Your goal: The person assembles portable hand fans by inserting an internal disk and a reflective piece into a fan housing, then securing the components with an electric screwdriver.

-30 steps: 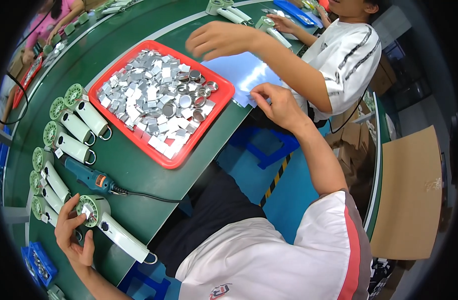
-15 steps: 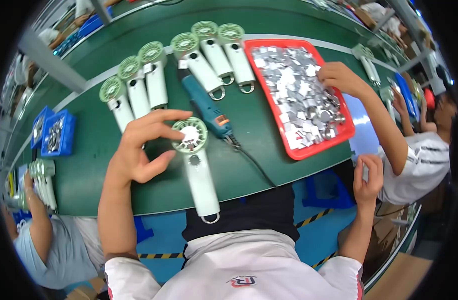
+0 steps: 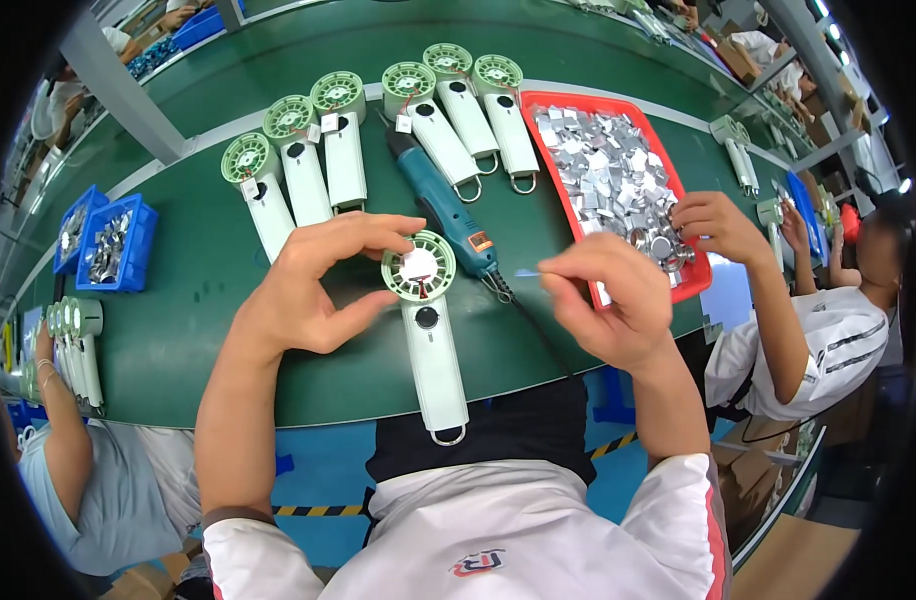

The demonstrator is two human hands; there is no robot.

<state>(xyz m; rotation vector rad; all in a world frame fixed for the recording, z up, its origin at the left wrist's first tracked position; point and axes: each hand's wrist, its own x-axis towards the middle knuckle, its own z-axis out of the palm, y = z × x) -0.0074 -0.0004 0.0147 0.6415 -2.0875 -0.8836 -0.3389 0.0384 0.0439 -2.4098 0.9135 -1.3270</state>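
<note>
A pale green and white handheld fan [image 3: 436, 350] lies in front of me, its round head bare with a silvery-white disc in the middle. Curled round the left side of the fan head, my left hand [image 3: 313, 285] grips its rim between thumb and fingers. To the right of the fan, my right hand [image 3: 618, 300] is raised above the table in a pinch. At its fingertips shows a thin bluish strip [image 3: 526, 272], too small to tell more. Between fan and right hand lies a teal electric screwdriver [image 3: 443, 205], its cord running toward the table edge.
Several similar fans [image 3: 343, 150] lie in a row beyond my hands. A red tray [image 3: 534, 110] of small metal pieces stands right, with a co-worker's hand [image 3: 718, 225] in it. Blue bins [image 3: 128, 270] sit at left. The fan's handle overhangs the green table's edge.
My right hand has come up from the lower right toward the fan and now pinches. The co-worker's hand has moved nearer within the tray. The view has shifted slightly; my left hand stays at the fan.
</note>
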